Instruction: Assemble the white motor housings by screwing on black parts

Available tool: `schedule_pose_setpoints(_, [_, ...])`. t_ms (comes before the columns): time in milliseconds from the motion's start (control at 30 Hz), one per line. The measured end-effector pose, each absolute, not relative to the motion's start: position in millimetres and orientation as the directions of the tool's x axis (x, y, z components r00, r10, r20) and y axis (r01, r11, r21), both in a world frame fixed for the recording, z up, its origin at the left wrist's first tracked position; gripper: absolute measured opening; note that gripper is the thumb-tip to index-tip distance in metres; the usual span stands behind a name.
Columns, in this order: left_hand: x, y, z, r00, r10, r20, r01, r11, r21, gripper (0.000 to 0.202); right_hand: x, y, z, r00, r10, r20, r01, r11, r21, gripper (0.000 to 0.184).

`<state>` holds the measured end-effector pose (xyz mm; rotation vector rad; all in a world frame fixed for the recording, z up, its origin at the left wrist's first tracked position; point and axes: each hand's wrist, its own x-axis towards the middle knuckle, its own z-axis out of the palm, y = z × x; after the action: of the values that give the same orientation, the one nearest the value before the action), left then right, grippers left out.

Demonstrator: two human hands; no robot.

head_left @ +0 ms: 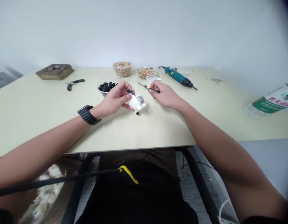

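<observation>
My left hand (pixel 117 98) is closed on a small white plastic assembly (pixel 135 102) with a grey block in it and black bits at two of its ends. It holds this above the table, over the middle. To the right, my right hand (pixel 164 93) grips a small screwdriver (pixel 147 87) with a yellow and dark handle, its metal tip pointing left and away from me. The tip is apart from the white assembly. Behind my left hand stands a clear bowl of black parts (pixel 107 87), partly hidden by the fingers.
Tubs of small tan parts (pixel 122 69) and orange-white parts (pixel 145 72) stand at the back, near a clear lid (pixel 153 78). A teal electric screwdriver (pixel 178 77) lies right of them. Pliers (pixel 74 84) and a brownish block (pixel 54 72) are left; a bottle (pixel 270 101) lies right.
</observation>
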<state>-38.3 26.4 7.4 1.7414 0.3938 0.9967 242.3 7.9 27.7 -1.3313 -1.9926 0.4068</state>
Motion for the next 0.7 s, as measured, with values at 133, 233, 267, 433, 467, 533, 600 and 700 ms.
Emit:
schedule_pose_setpoints(133, [-44, 27, 17, 0.640, 0.662, 0.390, -0.182, -0.363, 0.914, 0.041, 243, -5, 45, -0.320, 0.799, 0.509, 0.574, 0.591, -0.567, 0.014])
schedule_pose_setpoints(233, [-46, 26, 22, 0.650, 0.661, 0.374, -0.161, -0.362, 0.918, 0.045, 242, -11, 51, -0.343, 0.767, 0.543, 0.563, 0.630, -0.534, 0.012])
schedule_pose_setpoints(267, [-47, 26, 23, 0.651, 0.662, 0.371, -0.151, -0.365, 0.918, 0.047, 241, -12, 51, -0.349, 0.765, 0.541, 0.566, 0.632, -0.529, 0.012])
schedule_pose_setpoints(433, [-46, 23, 27, 0.662, 0.651, 0.372, -0.127, -0.392, 0.911, 0.048, 239, -14, 51, -0.362, 0.764, 0.534, 0.549, 0.638, -0.541, 0.013])
schedule_pose_setpoints(467, [-46, 22, 28, 0.669, 0.645, 0.369, -0.134, -0.385, 0.913, 0.046, 239, -15, 51, -0.363, 0.764, 0.533, 0.545, 0.638, -0.543, 0.013])
schedule_pose_setpoints(533, [-46, 21, 29, 0.682, 0.640, 0.354, -0.149, -0.352, 0.924, 0.044, 239, -15, 52, -0.370, 0.759, 0.536, 0.537, 0.645, -0.543, 0.013])
schedule_pose_setpoints(600, [-46, 21, 31, 0.690, 0.643, 0.334, -0.159, -0.315, 0.935, 0.044, 239, -15, 52, -0.373, 0.752, 0.543, 0.527, 0.654, -0.543, 0.013])
schedule_pose_setpoints(700, [-46, 21, 31, 0.695, 0.643, 0.322, -0.167, -0.291, 0.942, 0.045, 239, -15, 52, -0.375, 0.752, 0.543, 0.519, 0.655, -0.549, 0.014])
